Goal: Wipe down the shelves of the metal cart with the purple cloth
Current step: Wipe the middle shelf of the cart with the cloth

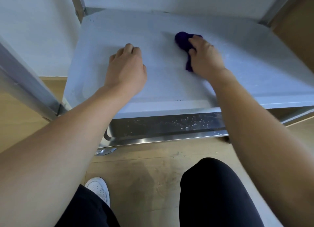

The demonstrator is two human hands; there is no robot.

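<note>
The metal cart's middle shelf [169,83] is a pale, shiny flat surface in front of me. My right hand [206,58] presses the bunched purple cloth [182,41] onto the right half of this shelf, with cloth showing ahead of my fingers and beside my palm. My left hand [127,68] rests on the shelf's left half with its fingers curled under and nothing in it. Below the front edge, the lower shelf [166,124] shows droplets and smears.
Upright metal posts stand at the back left [79,3], back right [275,9] and front left [28,83] of the cart. A white wall lies behind. My knees in dark trousers and a white shoe [99,189] are on the wooden floor.
</note>
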